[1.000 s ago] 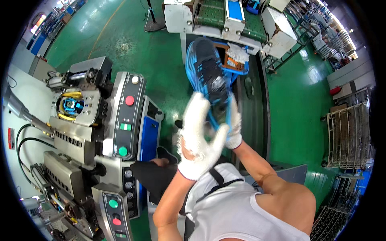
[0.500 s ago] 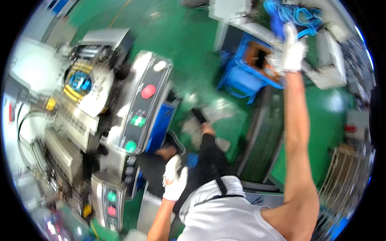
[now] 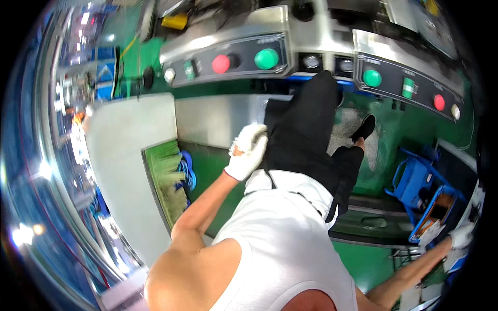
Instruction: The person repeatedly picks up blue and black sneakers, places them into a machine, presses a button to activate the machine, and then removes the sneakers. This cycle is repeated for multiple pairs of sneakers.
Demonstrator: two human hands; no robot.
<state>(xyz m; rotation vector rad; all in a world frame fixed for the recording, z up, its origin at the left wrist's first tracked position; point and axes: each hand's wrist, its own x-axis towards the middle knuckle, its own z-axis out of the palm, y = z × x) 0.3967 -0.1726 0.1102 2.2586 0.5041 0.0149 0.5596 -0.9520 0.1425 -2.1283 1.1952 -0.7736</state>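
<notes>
My left hand (image 3: pixel 248 152), in a white knit glove, hangs beside my left thigh in front of a pale metal surface. Its fingers are loosely bent, the thumb stands apart, and nothing shows in it. Out at the far right, my right arm stretches away from my body. The gloved right hand (image 3: pixel 461 236) is small and blurred near the rim, beside a blue stool (image 3: pixel 415 179) and an orange-brown tray (image 3: pixel 441 207). Its fingers do not show clearly enough to tell whether they hold anything.
Ahead are machine control panels, a left one (image 3: pixel 228 61) and a right one (image 3: pixel 410 85), with red and green buttons. On the left stands a pale panel (image 3: pixel 129 155), with green bristles (image 3: pixel 167 181) and blue straps (image 3: pixel 188 171) beside it. A dark rail (image 3: pixel 371 222) runs low at right.
My view has swung left, so the control panels now lie ahead instead of at left. My right arm now appears at the lower right rim; the left hand stays near my thigh.
</notes>
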